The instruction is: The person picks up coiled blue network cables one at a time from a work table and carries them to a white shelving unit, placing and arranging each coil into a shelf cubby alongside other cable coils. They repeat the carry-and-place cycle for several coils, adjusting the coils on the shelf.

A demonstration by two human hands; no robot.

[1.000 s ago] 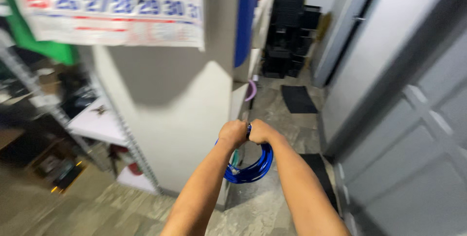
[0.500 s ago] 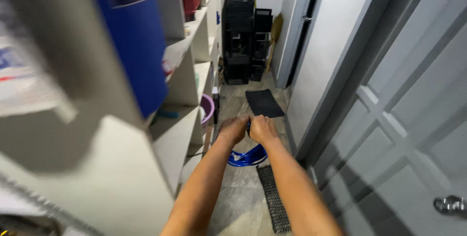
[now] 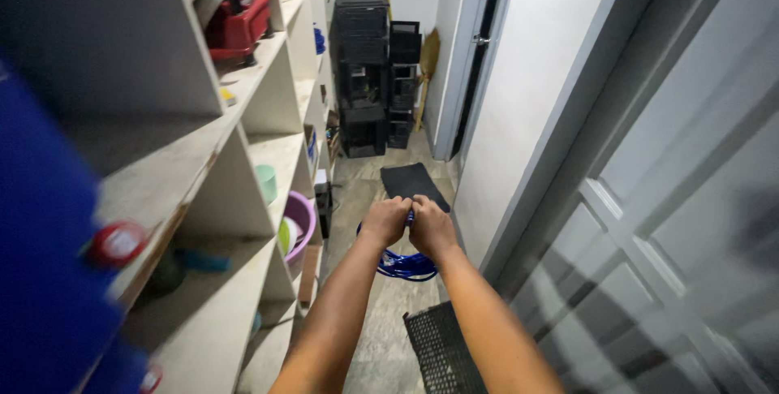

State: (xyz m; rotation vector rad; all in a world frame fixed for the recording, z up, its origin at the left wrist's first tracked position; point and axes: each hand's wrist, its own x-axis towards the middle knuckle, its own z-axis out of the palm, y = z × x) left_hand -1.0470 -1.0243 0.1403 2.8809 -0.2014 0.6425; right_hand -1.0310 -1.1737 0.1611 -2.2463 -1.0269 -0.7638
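Left hand (image 3: 385, 220), right hand (image 3: 431, 228) grip blue cable coil (image 3: 403, 265), loop hanging below.

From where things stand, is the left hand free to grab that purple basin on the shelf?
Probably not right away. The left hand is closed on the blue coiled cable together with the right hand. The purple basin sits on the shelf to its left with nothing between, so the path looks open once it lets go.

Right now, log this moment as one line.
left hand: gripping blue cable coil | right hand: gripping same coil | place: corridor beside shelving
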